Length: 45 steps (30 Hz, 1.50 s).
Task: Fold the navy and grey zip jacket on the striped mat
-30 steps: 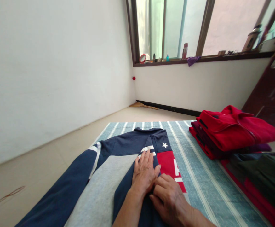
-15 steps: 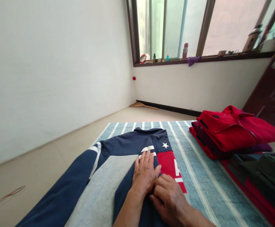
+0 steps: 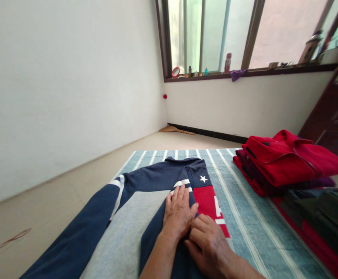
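A navy, grey and red jacket (image 3: 128,217) with a collar lies spread on a striped cloth. Its right side is folded inward, showing a white star and part of white lettering on red. The navy sleeve on that side lies down over the grey body, while the other sleeve (image 3: 78,228) stretches out to the lower left. My left hand (image 3: 178,211) rests flat on the folded sleeve, just below its white stripes, fingers extended. Close beside it, my right hand (image 3: 208,240) has its fingers curled on the navy sleeve fabric; the fingertips are partly hidden.
Blue-green striped cloth (image 3: 238,217) covers the surface under the jacket. At the right stand folded red garments (image 3: 290,162) and a dark green garment pile (image 3: 325,213). A white wall (image 3: 70,77) rises at the left, and a broom (image 3: 176,130) lies on the floor beyond.
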Tool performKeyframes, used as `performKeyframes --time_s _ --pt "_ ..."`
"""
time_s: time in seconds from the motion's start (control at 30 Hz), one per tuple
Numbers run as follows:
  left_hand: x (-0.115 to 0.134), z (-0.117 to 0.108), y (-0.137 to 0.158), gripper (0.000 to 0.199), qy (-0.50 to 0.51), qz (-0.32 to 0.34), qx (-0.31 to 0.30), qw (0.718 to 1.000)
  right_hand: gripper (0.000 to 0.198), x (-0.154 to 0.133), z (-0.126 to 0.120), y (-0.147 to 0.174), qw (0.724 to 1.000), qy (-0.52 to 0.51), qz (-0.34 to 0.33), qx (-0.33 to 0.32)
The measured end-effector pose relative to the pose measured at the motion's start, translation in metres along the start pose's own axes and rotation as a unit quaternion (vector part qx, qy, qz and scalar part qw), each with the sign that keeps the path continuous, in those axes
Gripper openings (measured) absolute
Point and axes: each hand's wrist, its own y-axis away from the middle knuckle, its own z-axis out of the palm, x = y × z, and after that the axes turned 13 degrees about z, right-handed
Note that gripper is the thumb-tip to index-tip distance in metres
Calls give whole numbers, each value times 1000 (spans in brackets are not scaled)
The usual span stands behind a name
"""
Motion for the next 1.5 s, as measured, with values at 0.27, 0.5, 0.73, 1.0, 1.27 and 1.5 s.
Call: performKeyframes --time_s 0.27,0.5,0.73,1.0,1.27,1.5 --pt "0 0 0 57 2 -1 -1 1000 14 2 2 1 1000 2 6 -7" --pt "1 -1 -1 56 3 -1 0 1000 15 0 -1 0 1000 -4 1 -6" --pt "1 -2 0 56 5 1 3 1000 15 0 -1 0 1000 1 -2 3" --pt "2 -3 0 57 8 -8 -7 1000 14 1 0 0 1000 -3 -1 -5" --pt "0 1 -1 56 2 -3 4 1000 15 0 -1 0 1000 -9 -3 -2" --pt "0 1 -1 57 -1 -7 -2 1000 16 0 0 0 1000 -8 -1 1"
